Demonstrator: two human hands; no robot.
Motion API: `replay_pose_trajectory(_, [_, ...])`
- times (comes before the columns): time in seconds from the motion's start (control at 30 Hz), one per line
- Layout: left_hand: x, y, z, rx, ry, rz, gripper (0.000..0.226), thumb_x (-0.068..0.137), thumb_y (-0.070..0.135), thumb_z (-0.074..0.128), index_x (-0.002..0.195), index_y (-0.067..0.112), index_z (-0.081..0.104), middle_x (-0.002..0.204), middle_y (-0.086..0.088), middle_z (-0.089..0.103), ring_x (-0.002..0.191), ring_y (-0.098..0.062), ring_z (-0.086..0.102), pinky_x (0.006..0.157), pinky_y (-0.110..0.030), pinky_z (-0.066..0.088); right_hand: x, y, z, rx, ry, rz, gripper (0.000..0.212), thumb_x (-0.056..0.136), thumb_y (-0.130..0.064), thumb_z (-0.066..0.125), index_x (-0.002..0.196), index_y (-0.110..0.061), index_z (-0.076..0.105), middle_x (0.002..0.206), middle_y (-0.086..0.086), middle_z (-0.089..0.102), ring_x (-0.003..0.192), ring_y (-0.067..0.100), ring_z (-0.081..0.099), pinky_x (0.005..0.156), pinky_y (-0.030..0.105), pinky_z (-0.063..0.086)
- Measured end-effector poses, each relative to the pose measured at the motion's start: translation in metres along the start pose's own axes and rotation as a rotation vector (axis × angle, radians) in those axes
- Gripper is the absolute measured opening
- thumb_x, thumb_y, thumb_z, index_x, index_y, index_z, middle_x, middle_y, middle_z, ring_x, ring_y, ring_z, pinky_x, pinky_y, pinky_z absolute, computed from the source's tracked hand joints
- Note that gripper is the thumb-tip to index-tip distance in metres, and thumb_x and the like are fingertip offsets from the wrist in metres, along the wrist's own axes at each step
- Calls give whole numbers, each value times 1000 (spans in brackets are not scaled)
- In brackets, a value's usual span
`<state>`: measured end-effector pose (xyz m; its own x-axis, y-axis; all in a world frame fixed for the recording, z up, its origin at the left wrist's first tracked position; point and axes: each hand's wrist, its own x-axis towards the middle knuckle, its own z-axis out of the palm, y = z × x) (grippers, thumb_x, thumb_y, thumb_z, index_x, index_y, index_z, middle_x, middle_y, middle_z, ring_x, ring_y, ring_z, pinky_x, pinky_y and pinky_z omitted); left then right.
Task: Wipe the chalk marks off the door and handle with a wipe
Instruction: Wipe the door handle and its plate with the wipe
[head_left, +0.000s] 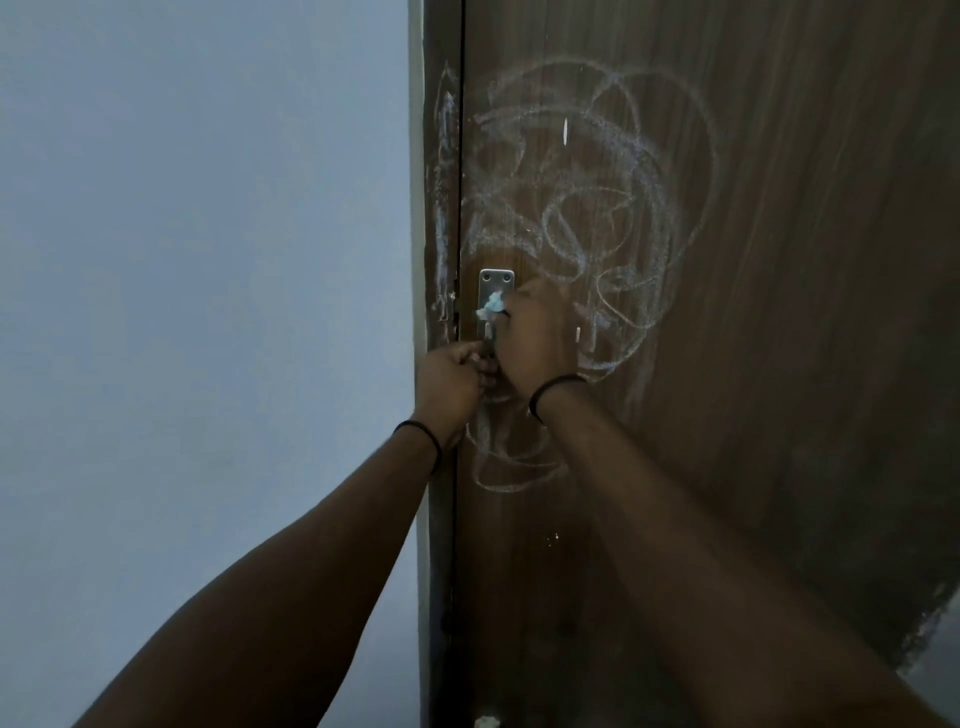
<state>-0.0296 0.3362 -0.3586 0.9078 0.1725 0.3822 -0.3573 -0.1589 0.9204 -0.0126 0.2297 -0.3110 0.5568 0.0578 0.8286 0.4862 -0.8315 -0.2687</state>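
Right hand (532, 335) gripped a crumpled pale wipe (492, 303) against the handle (495, 291). Left hand (451, 378) closed below it; contents unclear. Looping chalk marks (587, 208) covered the door (779, 312).

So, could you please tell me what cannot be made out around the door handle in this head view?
- Handle lever: hidden behind the right hand and left hand; only the top of the metal plate shows.
- Wipe: mostly buried in the right hand's grip.
- Chalk on the handle: cannot tell, the hands cover it.
- Small white bit on the floor: cut off by the bottom edge.
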Motion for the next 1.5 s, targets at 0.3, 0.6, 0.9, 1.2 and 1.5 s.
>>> replay_pose_trajectory(0.3, [0,2,-16,43,92,66,38,88,3,47,105,23,74,93,-7,75,88,-29,70,85,-47,58,-10,-1,-8,-58,-155,-368,17,80,-5,64,90,-13,75,91,8,71,87,25,62,74,36,51])
replay_pose_trajectory(0.6, [5,20,-7,94,276,213,32,100,24,53,127,13,64,115,-5,72,104,-13,66,92,-15,50,11,-3,-7,105,-188,-45,23,91,-5,54,99,-13,74,97,8,72,86,21,64,70,26,47])
replay_pose_trajectory(0.9, [25,33,7,193,289,313,13,87,29,70,94,22,79,78,18,69,69,7,63,67,-17,55,22,16,-23,315,-131,147,15,75,-12,75,72,-21,64,70,-6,66,66,6,61,60,25,52])
replay_pose_trajectory(1.2, [32,29,4,384,354,254,16,88,19,70,101,12,77,97,-3,76,73,-2,57,54,0,33,45,26,-28,363,-252,203,12,87,-15,65,83,-19,76,82,-5,73,77,9,66,75,33,57])
replay_pose_trajectory(1.5, [1,-5,36,376,461,227,16,92,9,58,98,0,69,103,-15,68,92,-25,63,78,-31,49,32,33,-32,385,-211,160,18,90,-18,62,77,-28,69,69,-15,66,72,5,66,72,29,57])
